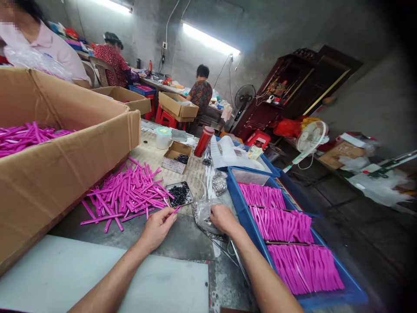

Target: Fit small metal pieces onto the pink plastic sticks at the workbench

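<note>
My left hand [159, 227] pinches a thin magenta piece [177, 209] between thumb and fingertips, just in front of a small tray of black parts [180, 194]. To its left, a loose pile of magenta sticks [128, 191] lies on the table. My right hand [222, 218] reaches over a clear plastic bag [204, 213] holding small metallic bits; its fingers are bent together, and what they hold, if anything, is hidden. Right of that hand, a blue crate [243, 217] holds rows of magenta pieces.
A large cardboard box [65, 174] of magenta sticks stands at the left. Farther back are a small carton [172, 165], a red cylinder [204, 142] and a lidded tub [163, 138]. A pale board [169, 282] lies nearest me. Several people sit beyond.
</note>
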Demonstrator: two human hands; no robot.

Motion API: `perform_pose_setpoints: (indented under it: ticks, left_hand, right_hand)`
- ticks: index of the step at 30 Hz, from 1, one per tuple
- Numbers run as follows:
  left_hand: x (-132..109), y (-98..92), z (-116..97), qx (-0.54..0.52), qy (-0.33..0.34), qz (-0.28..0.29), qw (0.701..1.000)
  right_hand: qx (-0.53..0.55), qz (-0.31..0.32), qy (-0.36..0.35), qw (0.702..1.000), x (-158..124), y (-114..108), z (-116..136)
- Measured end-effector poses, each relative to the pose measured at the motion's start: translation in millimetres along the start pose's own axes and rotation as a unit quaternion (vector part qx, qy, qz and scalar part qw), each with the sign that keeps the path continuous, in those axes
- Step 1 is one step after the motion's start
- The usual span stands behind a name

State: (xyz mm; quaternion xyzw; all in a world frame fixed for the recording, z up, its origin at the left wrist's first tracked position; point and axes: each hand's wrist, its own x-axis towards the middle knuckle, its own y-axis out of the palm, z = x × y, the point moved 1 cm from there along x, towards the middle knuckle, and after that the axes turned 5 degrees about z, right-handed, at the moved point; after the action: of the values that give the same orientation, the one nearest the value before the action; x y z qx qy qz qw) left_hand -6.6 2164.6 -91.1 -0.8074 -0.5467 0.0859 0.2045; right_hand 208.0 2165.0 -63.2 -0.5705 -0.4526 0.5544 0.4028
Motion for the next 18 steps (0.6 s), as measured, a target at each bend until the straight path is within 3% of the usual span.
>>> perform_pose_setpoints:
  ticks: [18]
  left_hand:
    - [-0.8,-0.7,0.1,0.008,0.004,-0.001,1.000]
  right_hand:
    - [0.032,0.002,-0.008,0.999,0.9,0.8,-0.4]
